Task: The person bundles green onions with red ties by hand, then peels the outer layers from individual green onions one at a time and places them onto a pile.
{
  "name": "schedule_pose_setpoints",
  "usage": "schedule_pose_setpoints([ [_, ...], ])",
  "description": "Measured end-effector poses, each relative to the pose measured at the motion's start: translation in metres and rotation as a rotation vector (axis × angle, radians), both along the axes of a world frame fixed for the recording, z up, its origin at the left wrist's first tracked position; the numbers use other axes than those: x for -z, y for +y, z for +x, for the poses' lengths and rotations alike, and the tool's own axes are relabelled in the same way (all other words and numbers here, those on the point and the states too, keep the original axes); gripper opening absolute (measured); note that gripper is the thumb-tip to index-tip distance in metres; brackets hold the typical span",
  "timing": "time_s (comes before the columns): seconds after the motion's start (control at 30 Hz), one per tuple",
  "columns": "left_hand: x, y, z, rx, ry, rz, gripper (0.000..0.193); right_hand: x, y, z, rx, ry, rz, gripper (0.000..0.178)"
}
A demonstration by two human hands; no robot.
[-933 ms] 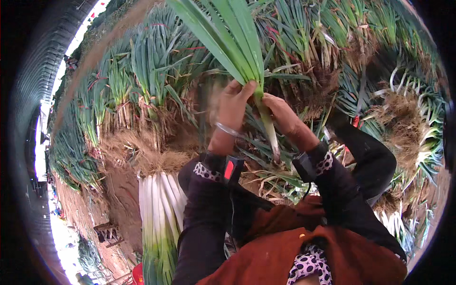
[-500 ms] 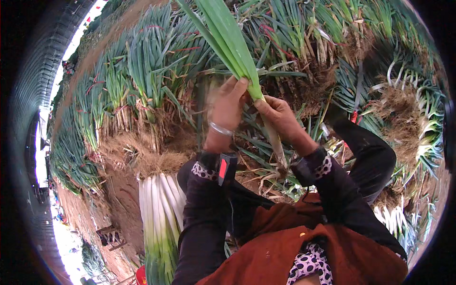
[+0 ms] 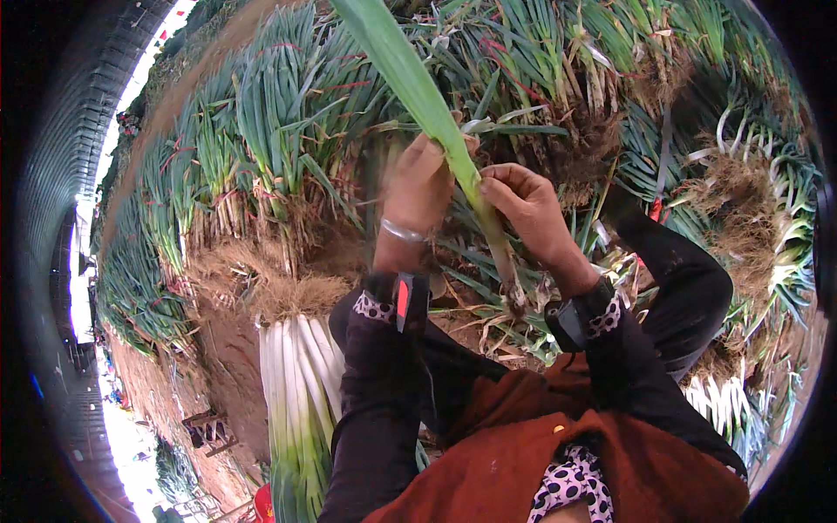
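Observation:
A long green onion [image 3: 408, 77] slants across the middle, its broad leaves up and left, its pale, dirty stalk and root end down by my lap. My left hand [image 3: 415, 193], with a metal bangle at the wrist, is wrapped round it where the leaves meet the stalk. Just below, the thumb and forefinger of my right hand [image 3: 534, 216] pinch the edge of the stalk. Whether they hold a loose outer layer is too small to tell. At my left lies a row of peeled green onions [image 3: 296, 370] with clean white stalks.
Bundles of unpeeled green onions [image 3: 270, 113] with red ties stand beyond my hands. More white-stalked green onions [image 3: 780, 235] lie in a curve at the right, around tangled brown roots [image 3: 732, 205]. Leaf scraps [image 3: 497, 336] cover the ground before my lap. My bent knee [image 3: 689, 279] rises at the right.
The green onion has turned slightly, so its leaves look narrower. My right hand has shifted a little right and its grip on the stalk has changed. My left hand stays near the same spot.

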State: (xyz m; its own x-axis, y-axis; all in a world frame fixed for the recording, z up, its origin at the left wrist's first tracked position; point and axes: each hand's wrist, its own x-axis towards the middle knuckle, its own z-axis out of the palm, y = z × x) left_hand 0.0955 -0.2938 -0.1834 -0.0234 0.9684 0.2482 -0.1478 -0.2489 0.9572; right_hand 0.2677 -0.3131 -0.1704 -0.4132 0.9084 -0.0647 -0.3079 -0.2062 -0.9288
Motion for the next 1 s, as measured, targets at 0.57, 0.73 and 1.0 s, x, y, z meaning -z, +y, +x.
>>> schedule_pose_setpoints([
  [0.57,-0.026,-0.011,0.019,0.312,-0.602,-0.208,0.061,0.019,-0.003,-0.004,-0.086,0.214,-0.353,0.015],
  [0.73,-0.035,-0.01,0.018,0.465,-0.869,-0.16,0.042,0.037,0.001,-0.013,-0.052,0.354,-0.444,0.013],
  [1.0,-0.041,-0.01,0.003,0.663,-0.974,-0.044,0.058,0.098,0.028,-0.006,0.106,0.022,-0.422,0.015],
])
